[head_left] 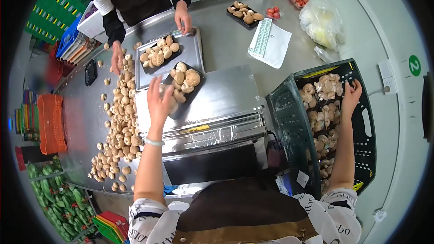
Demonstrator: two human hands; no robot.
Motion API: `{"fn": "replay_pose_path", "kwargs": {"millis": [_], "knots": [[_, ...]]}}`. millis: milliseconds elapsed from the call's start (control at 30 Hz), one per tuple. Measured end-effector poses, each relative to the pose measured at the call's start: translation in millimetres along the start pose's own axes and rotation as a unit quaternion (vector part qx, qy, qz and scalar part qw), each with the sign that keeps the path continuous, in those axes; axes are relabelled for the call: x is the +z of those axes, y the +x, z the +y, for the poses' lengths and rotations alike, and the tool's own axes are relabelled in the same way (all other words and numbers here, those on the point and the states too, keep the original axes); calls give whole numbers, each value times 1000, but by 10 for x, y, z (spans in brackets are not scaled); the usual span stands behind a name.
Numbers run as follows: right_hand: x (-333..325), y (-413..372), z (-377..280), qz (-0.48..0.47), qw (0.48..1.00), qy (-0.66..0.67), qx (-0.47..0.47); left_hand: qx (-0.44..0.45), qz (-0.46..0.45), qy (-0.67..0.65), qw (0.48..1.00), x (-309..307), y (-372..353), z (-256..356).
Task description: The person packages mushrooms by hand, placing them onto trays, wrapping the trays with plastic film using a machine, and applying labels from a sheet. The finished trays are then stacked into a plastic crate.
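Observation:
My left hand (159, 104) is at the left side of a black tray of mushrooms (185, 80) on the metal wrapping machine (226, 95). Its fingers are spread, close to the tray's edge, and a pale mushroom shows beside the palm. Inside the dark green crate (289, 101) at my right, my right hand (351, 97) has its fingers curled at the right edge of a film-wrapped pack of mushrooms (327, 86). More wrapped packs lie beneath and nearer to me in that crate.
A co-worker (140, 0) stands across the table, one hand at the loose mushroom pile (122, 122), the other by a metal tray (196, 49) with a filled black tray (159, 54). Label sheets (262, 38), tomatoes (273, 12) and a plastic bag (321, 22) lie beyond.

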State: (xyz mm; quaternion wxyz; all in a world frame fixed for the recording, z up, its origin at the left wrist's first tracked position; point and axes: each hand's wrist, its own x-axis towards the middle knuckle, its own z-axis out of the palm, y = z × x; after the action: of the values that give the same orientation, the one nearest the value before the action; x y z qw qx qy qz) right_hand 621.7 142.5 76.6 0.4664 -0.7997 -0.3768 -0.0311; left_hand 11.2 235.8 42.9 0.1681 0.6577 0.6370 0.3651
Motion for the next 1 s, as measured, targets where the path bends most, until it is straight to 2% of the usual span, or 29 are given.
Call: {"fn": "replay_pose_path", "kwargs": {"millis": [67, 133, 167, 200, 267, 300, 433, 533, 633, 667, 733, 800, 867, 933, 1000], "knots": [[95, -265, -836, -112, 987, 107, -31, 27, -38, 94, 994, 121, -27, 31], [225, -682, -1711, -250, 963, 101, -19, 57, -44, 74, 995, 154, -38, -67], [410, -915, -1872, -267, 945, 99, -163, 73, -48, 65, 994, 147, -47, -109], [544, -1155, -2109, -311, 916, 99, -232, 82, -77, 48, 992, 110, -64, -104], [842, -1642, -2505, -444, 849, 79, -276, 99, -133, 16, 986, 8, -106, -53], [1102, -1903, -2498, -436, 833, 87, -329, 128, -160, 6, 979, -40, -130, -70], [1820, -2703, -2410, -448, 839, 100, -293, 187, -242, -33, 952, -164, -183, -133], [2041, -2978, -2337, -430, 845, 118, -296, 183, -279, -81, 939, -179, -170, -183], [1966, -2978, -2339, -452, 834, 115, -295, 186, -263, -122, 939, -185, -156, -241], [1921, -2919, -2347, -463, 828, 114, -296, 137, -259, -192, 937, -221, -187, -246], [1761, -2818, -2269, -436, 856, 141, -239, 67, -147, -278, 947, -328, -250, -322], [1424, -2628, -2142, -404, 882, 121, -211, 11, -3, -249, 968, -611, -363, -448], [987, -2539, -1963, -379, 904, 54, -189, -175, 17, -166, 970, -1004, -711, -664], [800, -2613, -1679, -364, 914, -25, -179, -221, -3, 23, 975, -1189, -1101, -727], [642, -2774, -1557, -362, 906, -135, -172, -103, 12, 152, 983, -1053, -1484, -824]]}}
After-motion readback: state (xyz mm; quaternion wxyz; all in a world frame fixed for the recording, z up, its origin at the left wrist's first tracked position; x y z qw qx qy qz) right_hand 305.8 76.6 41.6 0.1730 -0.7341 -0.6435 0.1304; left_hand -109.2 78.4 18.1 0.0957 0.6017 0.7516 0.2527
